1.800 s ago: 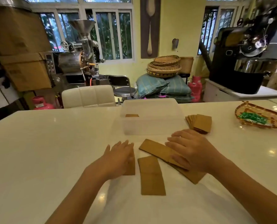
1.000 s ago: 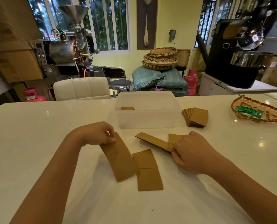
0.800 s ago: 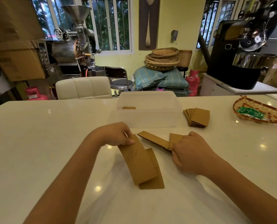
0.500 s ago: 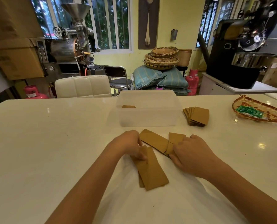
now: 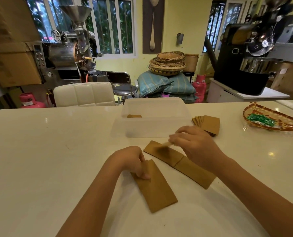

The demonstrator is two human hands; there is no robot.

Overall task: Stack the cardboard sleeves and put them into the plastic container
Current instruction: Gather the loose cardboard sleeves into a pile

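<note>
Two brown cardboard sleeves lie stacked (image 5: 156,187) on the white table in front of me. My left hand (image 5: 133,162) grips the stack's far end, thumb on top. Two more sleeves lie flat end to end, one (image 5: 164,154) near the middle and one (image 5: 193,171) to its right. My right hand (image 5: 196,146) hovers above them, blurred, pinching what looks like a thin sleeve seen edge-on. The clear plastic container (image 5: 155,130) stands just behind, with a few sleeves (image 5: 134,115) in its far left corner. A fanned pile of sleeves (image 5: 209,124) lies right of it.
A woven tray (image 5: 277,127) with green packets sits at the table's right end. A white chair back (image 5: 84,94) stands at the far table edge. Coffee roasters, baskets and sacks fill the room behind.
My left hand laid its sleeve on the one lying in front of me and now holds the pair. My right hand rose off the table toward the container with a sleeve.
</note>
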